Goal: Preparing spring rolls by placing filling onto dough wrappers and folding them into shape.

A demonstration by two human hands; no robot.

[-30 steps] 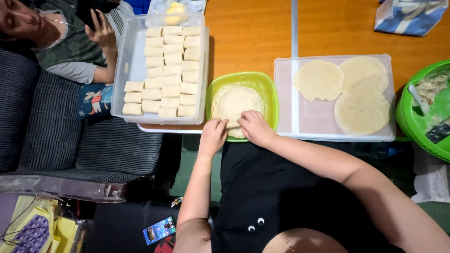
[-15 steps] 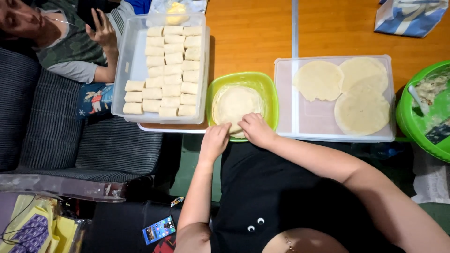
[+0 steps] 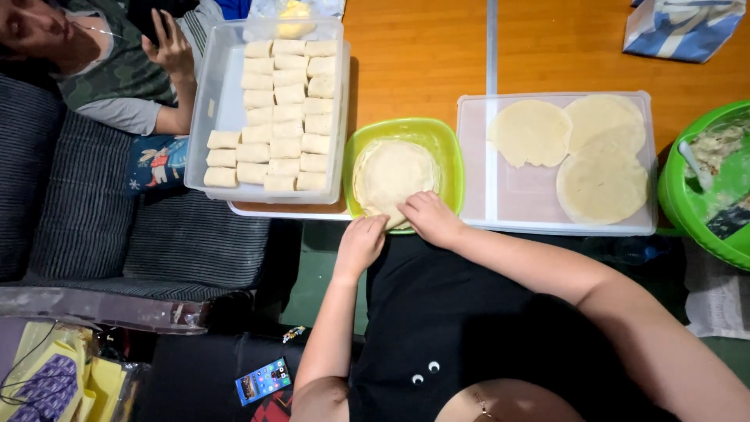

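A stack of pale round wrappers [image 3: 394, 173] lies in a square lime-green dish [image 3: 441, 141] at the table's near edge. My left hand [image 3: 361, 242] pinches the near rim of the stack, fingers curled on the top wrapper. My right hand [image 3: 429, 216] rests on the same near edge just to the right, fingertips on the wrapper. Both forearms reach up from my black shirt.
A clear tub [image 3: 215, 109] with several rows of folded pale rolls stands left of the dish. A clear lid [image 3: 508, 195] to the right carries three flat wrappers [image 3: 601, 184]. A green bowl [image 3: 676, 195] of filling sits far right. A seated person's hand [image 3: 168, 51] holds a phone at top left.
Both hands shifted slightly along the near edge of the wrapper stack, staying on it. Nothing else has moved.
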